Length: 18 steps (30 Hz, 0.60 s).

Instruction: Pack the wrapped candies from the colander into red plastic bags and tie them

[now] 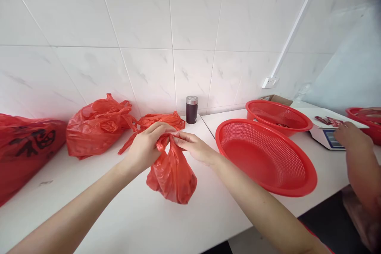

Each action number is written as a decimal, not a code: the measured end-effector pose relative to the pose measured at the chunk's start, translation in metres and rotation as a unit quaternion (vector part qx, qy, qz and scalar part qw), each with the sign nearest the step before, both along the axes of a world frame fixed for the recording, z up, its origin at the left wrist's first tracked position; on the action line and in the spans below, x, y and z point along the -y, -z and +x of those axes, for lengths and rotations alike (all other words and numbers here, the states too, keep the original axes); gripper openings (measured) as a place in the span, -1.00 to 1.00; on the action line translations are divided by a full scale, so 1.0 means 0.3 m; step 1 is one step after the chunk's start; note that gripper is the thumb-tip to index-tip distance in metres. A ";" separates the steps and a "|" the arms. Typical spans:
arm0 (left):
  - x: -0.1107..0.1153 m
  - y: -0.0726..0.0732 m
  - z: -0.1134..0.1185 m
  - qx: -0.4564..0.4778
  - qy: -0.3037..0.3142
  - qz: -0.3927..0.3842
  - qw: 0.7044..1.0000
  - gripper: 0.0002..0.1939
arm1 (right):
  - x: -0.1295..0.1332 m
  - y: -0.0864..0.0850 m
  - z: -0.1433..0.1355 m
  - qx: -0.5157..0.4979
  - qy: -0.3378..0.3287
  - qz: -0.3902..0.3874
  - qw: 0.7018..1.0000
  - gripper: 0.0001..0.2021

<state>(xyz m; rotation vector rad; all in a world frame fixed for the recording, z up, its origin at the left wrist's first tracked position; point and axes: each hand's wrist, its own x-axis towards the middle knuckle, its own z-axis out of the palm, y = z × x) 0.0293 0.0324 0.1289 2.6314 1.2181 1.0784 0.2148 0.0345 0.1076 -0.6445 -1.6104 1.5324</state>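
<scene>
A small red plastic bag point(172, 174) with something inside rests on the white table point(125, 222) in front of me. My left hand point(147, 145) and my right hand point(195, 147) both grip its gathered handles at the top, fingers pinched together over the knot area. Just behind the hands lies another crumpled red bag point(162, 120).
Two larger full red bags point(97, 125) point(24, 147) sit at the left by the tiled wall. A dark jar with a metal lid point(192, 109) stands at the back. Two red mesh baskets point(268, 156) point(278, 115) lie to the right. Another person's hand point(351, 137) reaches to a scale point(327, 137).
</scene>
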 end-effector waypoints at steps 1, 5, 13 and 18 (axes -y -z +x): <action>0.006 0.007 -0.007 -0.015 -0.004 -0.019 1.000 -0.54 | 0.010 0.000 0.002 0.000 0.013 0.000 1.000 -0.77; 0.041 0.083 -0.088 -0.053 -0.065 -0.102 0.991 -0.68 | 0.010 0.061 0.007 -0.016 0.098 -0.027 0.995 -0.69; 0.121 0.262 -0.248 0.011 -0.117 -0.193 0.974 -0.69 | -0.178 0.329 -0.018 -0.012 0.371 -0.051 0.927 -0.71; 0.017 0.293 -0.124 0.144 -0.150 -0.194 0.959 -0.60 | -0.175 0.399 -0.084 0.068 0.433 0.029 0.898 -0.73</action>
